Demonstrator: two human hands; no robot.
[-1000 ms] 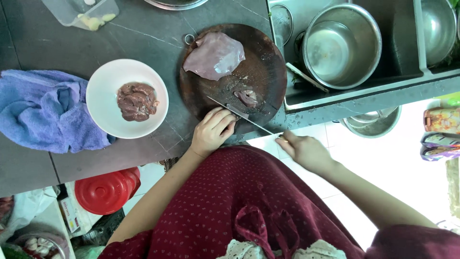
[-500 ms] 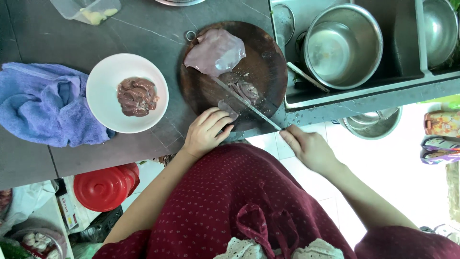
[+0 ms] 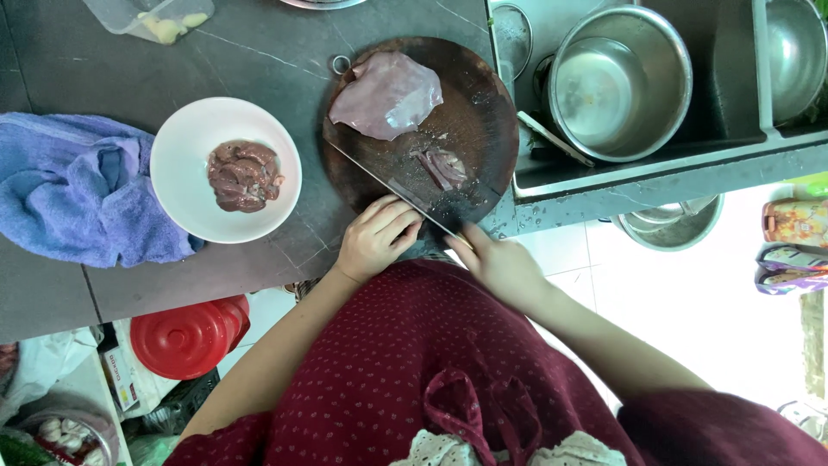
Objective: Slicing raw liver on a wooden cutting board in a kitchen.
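Observation:
A round dark wooden cutting board (image 3: 483,103) lies on the dark counter. A large flat pinkish slab of raw meat (image 3: 385,93) rests on its far left part, and a small dark piece (image 3: 442,166) lies nearer me. My right hand (image 3: 500,263) grips the handle of a long knife (image 3: 388,185), whose blade runs diagonally across the board just below the slab. At the board's near edge my left hand (image 3: 375,237) rests beside the blade, fingers curled, holding nothing. Left of the board, a white plate (image 3: 185,203) carries dark cut meat (image 3: 244,175).
A blue towel (image 3: 78,190) lies at the counter's left. A clear plastic tub (image 3: 155,17) stands at the far edge. Steel pots (image 3: 617,82) fill the sink on the right, with another bowl (image 3: 673,226) below. A red lid (image 3: 185,336) is on the floor.
My right hand has moved in toward the board, and the knife has slid left across it, up to the large slab. My left hand stays at the near edge, fingers more curled.

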